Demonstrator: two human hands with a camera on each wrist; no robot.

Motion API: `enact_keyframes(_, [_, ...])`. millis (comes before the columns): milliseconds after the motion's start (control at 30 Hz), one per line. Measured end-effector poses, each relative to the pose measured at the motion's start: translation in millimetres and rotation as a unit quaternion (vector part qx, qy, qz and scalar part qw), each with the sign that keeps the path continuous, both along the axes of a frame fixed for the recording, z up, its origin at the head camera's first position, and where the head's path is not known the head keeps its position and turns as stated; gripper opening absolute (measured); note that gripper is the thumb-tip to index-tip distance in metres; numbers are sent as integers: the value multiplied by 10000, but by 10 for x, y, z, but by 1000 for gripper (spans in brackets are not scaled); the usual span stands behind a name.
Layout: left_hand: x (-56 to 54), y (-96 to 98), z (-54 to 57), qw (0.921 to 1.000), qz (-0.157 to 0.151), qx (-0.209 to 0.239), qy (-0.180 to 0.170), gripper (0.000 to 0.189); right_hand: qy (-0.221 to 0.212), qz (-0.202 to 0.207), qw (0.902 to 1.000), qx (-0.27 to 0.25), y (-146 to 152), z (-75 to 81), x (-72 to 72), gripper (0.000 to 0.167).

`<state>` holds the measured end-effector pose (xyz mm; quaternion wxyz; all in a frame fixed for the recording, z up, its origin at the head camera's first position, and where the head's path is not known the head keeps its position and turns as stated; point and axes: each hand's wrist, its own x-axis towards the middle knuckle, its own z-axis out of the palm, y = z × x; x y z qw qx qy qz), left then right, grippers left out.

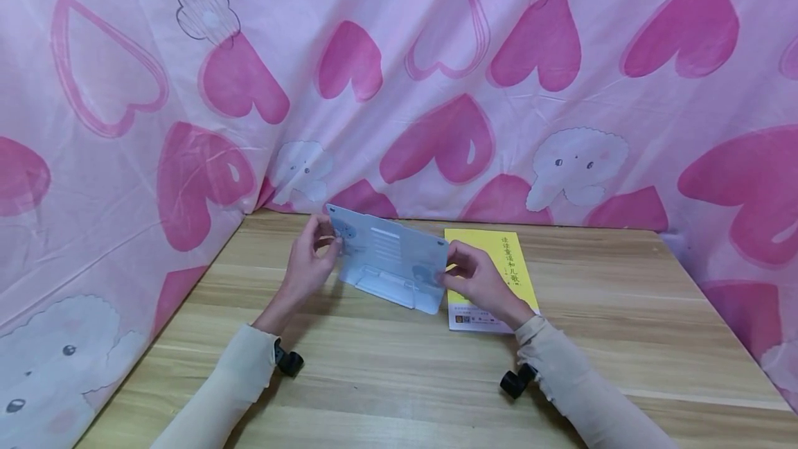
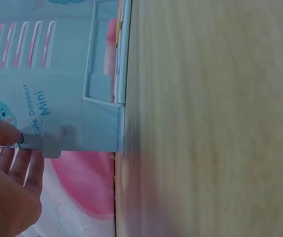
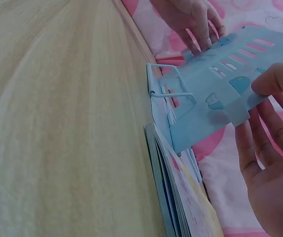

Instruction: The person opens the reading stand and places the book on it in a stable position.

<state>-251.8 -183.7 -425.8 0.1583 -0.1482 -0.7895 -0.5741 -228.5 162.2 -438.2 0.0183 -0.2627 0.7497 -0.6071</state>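
Observation:
A light blue book stand [image 1: 389, 255] with a row of slots and printed cartoon figures leans upright above the wooden table. My left hand [image 1: 312, 255] pinches its left side edge, thumb on the near face and fingers behind. On the opposite side edge, my right hand [image 1: 480, 279] holds it the same way. Printed words "Cute Dinosaur Mini" show beside the left thumb in the left wrist view. A thin wire bracket [image 3: 171, 94] juts from the stand's lower part. Each side edge carries a small folded tab [image 2: 52, 138].
A yellow and white book [image 1: 486, 241] lies on the table [image 1: 386, 380] just right of the stand, partly under my right hand in the head view. A pink heart-patterned cloth [image 1: 349, 123] hangs along the table's back and sides.

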Motion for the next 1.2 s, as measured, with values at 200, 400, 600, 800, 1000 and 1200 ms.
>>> enact_keyframes(200, [-38,84,13,9984,301,-89,477,40,144,39,9996,249,10,36,17,19])
enact_keyframes(400, [42,229,164,9850,703,-323,1540,65,148,-104,9993,333,-4,36,35,20])
enact_keyframes(600, [10,346,295,9862,956,-198,1337,22,115,-359,9985,392,-108,15,83,19])
enact_keyframes(800, [-253,379,341,9909,865,226,1003,24,157,-399,9983,401,-284,-3,180,20])
enact_keyframes(1000, [-485,356,332,9947,165,755,681,31,30,-50,9994,343,-405,-37,268,22])
enact_keyframes(1200, [-688,330,307,9838,-813,1597,41,34,-9,891,9943,579,-444,-52,341,34])
